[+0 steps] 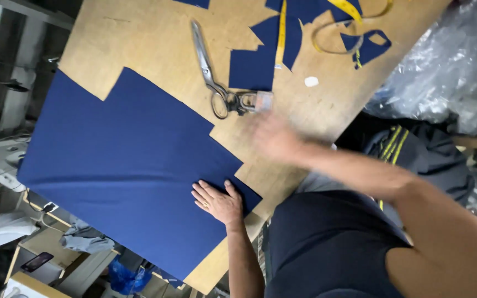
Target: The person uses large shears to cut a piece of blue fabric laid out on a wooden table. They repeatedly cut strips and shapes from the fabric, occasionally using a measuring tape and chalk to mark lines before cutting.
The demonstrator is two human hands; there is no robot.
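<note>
Our left hand [218, 202] lies flat, fingers spread, on navy fabric [128, 165].
Our blurred right hand [274, 135] nears tailor's shears [216, 83] at upper centre, finger state unclear; measuring tape [282, 33], scraps [252, 69] beyond.

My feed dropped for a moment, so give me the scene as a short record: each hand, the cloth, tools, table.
left hand: flat on the blue cloth, near its stepped edge
right hand: blurred, over bare table, just short of the scissors; holds nothing that shows
blue cloth: large piece, spread flat, overhanging the table edge
scissors: lying on the table, blades shut
tape measure: yellow, looped over blue offcuts
table: brown board top
</note>
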